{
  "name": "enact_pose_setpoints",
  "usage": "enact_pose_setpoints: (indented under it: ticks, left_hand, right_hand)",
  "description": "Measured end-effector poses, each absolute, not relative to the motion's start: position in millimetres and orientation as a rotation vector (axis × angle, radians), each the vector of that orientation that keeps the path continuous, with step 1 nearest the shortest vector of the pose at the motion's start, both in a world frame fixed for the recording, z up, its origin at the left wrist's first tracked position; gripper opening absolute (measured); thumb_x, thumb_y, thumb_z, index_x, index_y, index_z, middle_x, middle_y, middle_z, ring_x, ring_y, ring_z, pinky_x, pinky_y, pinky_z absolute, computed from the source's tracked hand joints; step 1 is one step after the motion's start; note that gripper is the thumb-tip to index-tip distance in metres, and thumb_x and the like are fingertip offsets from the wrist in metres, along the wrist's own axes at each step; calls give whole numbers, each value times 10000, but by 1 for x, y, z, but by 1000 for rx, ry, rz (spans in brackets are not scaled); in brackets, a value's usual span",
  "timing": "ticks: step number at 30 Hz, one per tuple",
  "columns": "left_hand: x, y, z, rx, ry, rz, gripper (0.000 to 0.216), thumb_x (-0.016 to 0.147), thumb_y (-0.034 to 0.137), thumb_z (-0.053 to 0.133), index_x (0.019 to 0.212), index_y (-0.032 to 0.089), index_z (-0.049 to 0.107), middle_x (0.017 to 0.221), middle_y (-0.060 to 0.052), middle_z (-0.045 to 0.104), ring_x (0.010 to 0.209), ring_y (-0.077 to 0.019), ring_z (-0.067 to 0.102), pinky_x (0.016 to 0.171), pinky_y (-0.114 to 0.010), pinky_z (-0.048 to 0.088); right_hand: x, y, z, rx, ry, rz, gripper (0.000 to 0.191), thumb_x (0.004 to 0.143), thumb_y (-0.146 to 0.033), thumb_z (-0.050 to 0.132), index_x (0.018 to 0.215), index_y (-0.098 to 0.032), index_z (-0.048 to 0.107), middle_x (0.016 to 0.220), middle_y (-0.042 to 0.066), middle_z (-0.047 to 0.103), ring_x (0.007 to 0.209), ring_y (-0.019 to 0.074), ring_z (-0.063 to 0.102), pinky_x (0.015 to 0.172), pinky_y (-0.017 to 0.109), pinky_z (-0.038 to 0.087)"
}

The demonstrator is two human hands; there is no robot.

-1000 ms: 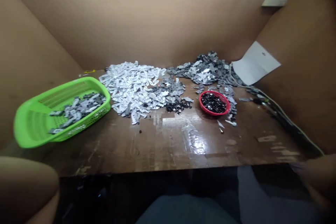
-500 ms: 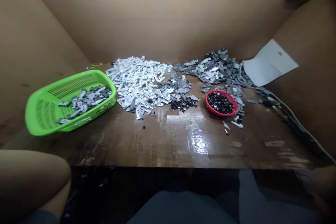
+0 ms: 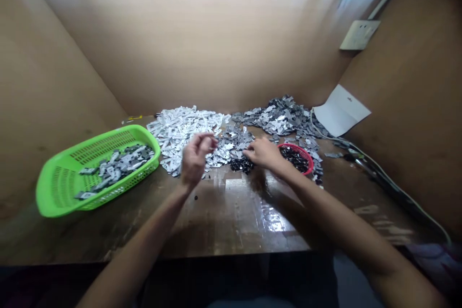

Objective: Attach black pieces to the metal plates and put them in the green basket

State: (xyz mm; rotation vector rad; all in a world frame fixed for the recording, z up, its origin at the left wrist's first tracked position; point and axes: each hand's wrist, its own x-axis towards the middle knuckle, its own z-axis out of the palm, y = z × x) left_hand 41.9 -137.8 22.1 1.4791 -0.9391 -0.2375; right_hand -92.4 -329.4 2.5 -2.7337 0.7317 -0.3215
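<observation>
My left hand (image 3: 195, 158) is raised over the near edge of a heap of white metal pieces (image 3: 180, 130), fingers curled together in a pinch; what they hold is too small to make out. My right hand (image 3: 263, 152) reaches across a small pile of black parts (image 3: 241, 164), fingers bent down onto the grey pieces (image 3: 234, 137) beside it. A red bowl of black parts (image 3: 301, 156) sits just right of that hand.
A green plastic basket (image 3: 61, 187) with grey metal pieces stands at the left. A larger grey heap (image 3: 277, 118) lies at the back right, by a white sheet (image 3: 339, 110). Cables (image 3: 390, 190) run along the right wall. Brown partition walls enclose the wooden table (image 3: 234, 221).
Both arms have come up from below the table edge and out over the table to the piles. The camera has tilted, so the scene sits lower in view.
</observation>
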Motion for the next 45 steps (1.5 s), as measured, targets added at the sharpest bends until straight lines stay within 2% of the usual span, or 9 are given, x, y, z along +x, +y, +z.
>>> enact_pose_setpoints:
  ticks: [2,6,14,19,22,28,31,38,45]
  left_hand:
    - [33,-139,8,1560,-1000,-260,330,843,399,484,1034,146,576,930,-66,602,836,-146,571,748,-265,462]
    - [21,-137,-11,1678,-1161,-271,264,841,355,487,997,180,609,992,-46,605,893,-155,567,772,-244,451]
    - [12,-136,-16,1695,-1210,-399,325,825,373,509,1103,209,548,916,-37,612,792,-146,573,684,-232,451]
    - [8,-137,-23,1755,-1235,-336,197,814,357,515,854,178,586,793,-38,608,713,-148,559,653,-241,410]
    - [11,-139,-28,1764,-1095,-310,238,778,374,554,908,175,542,757,-32,597,671,-146,559,619,-238,406]
    - [17,-145,-45,1639,-943,-844,311,727,435,582,781,137,514,624,-30,568,535,-137,559,511,-231,427]
    - [20,-147,-51,1611,-845,-952,305,695,405,602,757,119,515,612,-39,564,499,-127,545,461,-219,417]
    - [24,-148,-48,1505,-682,-1049,207,699,308,532,763,115,497,663,-29,544,478,-51,472,438,-146,336]
    - [11,-150,-61,1449,-725,-1069,196,706,331,473,723,137,455,592,-22,533,436,-78,464,386,-157,316]
  right_hand:
    - [-80,-326,-17,-2820,860,-235,433,760,-523,500,817,-126,664,939,132,576,959,223,475,820,309,367]
    - [-73,-330,-30,-2813,928,-321,328,816,-355,429,855,-118,652,976,142,566,988,216,460,846,299,346]
    - [-104,-313,-23,-2714,572,-370,287,882,-360,378,979,-236,618,955,6,598,857,72,530,766,157,370]
    - [-111,-302,-25,-2527,217,-419,270,865,-336,428,974,-210,641,929,21,604,858,81,533,793,172,379]
    - [-111,-302,-24,-2441,194,-441,252,851,-323,458,961,-202,649,922,22,612,843,78,542,778,170,385]
    - [-110,-310,-27,-2340,237,-362,317,817,-390,493,1015,-185,631,966,29,615,863,93,565,794,185,417]
    - [-112,-319,-26,-2441,338,-410,369,853,-418,414,1074,-181,592,1009,32,599,885,85,556,794,180,412]
    - [-119,-322,-32,-2661,379,-264,173,718,-322,578,793,-192,664,823,26,601,787,113,529,703,193,340]
    - [-125,-305,-47,-2750,421,-356,159,781,-250,488,800,-181,630,845,23,570,793,85,495,689,179,305]
